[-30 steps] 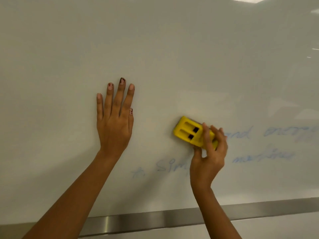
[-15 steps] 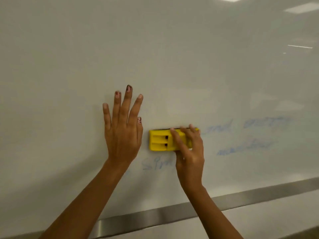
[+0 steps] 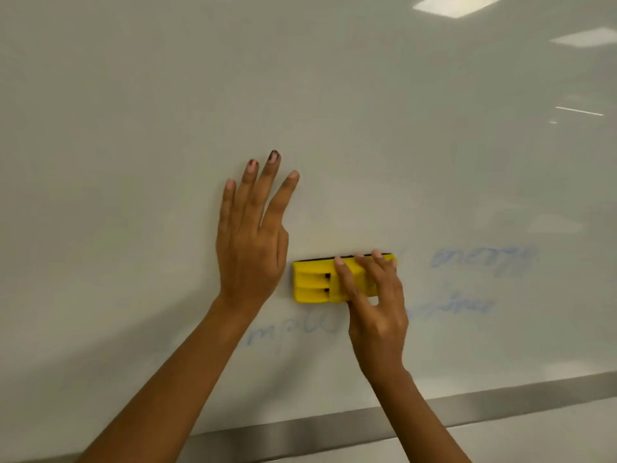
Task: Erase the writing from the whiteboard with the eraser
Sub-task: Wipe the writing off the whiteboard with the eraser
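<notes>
Since a second ago the eraser (image 3: 312,284) has swung from a tilt to lie level, and the gap between it and the left hand (image 3: 250,248) has closed. That hand's forefinger has also splayed away from the other fingers, which were held together before.

Nearest, at six o'clock in the view, a metal rail (image 3: 300,432) runs along the foot of the whiteboard (image 3: 133,128), climbing toward four o'clock. Both forearms cross it and reach up to the board.

The right hand (image 3: 377,315) grips the yellow eraser's right half. Its fingers curl over the top edge and the thumb lies along the lower edge. The eraser rests flat on the board, a little below and right of the view's middle, with a dark felt strip showing along its top edge.

At nine o'clock of the eraser, just beside it, the left hand is laid against the board. Its fingers are straight and point to twelve o'clock, and the forefinger is spread toward one o'clock. Whether the palm presses the surface I cannot tell.

Faint blue writing (image 3: 480,257) remains at three o'clock of the eraser, with more at four o'clock and at seven o'clock, all of it blurred.

Farthest, at one o'clock in the view, light reflections (image 3: 455,5) glare off the board.
</notes>
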